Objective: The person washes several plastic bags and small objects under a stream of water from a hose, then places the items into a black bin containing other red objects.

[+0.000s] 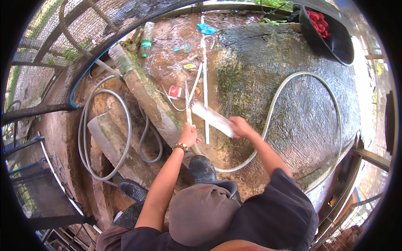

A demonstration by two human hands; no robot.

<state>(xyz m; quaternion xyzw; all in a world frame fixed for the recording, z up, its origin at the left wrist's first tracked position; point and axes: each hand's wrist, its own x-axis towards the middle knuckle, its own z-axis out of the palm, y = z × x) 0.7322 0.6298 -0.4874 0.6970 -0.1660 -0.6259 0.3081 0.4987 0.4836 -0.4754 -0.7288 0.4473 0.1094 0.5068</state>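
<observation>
My left hand point(189, 134), with a beaded bracelet on the wrist, is closed around the end of a pale hose point(188, 115). A thin stream of water leaves the hose, pointing away from me. To its right, my right hand point(242, 126) grips the near end of a whitish, flat, oblong piece point(212, 119). Motion blurs this piece, so its kind is unclear. Its far end lies close beside the hose mouth.
The clear hose point(339, 121) loops over a wet concrete slab point(259, 62) and coils point(130, 138) at left. A black tub point(341, 46) with red contents stands far right. A plastic bottle point(146, 44), red-white packet point(175, 92), white pipe point(205, 83) and black boot point(202, 168) are nearby.
</observation>
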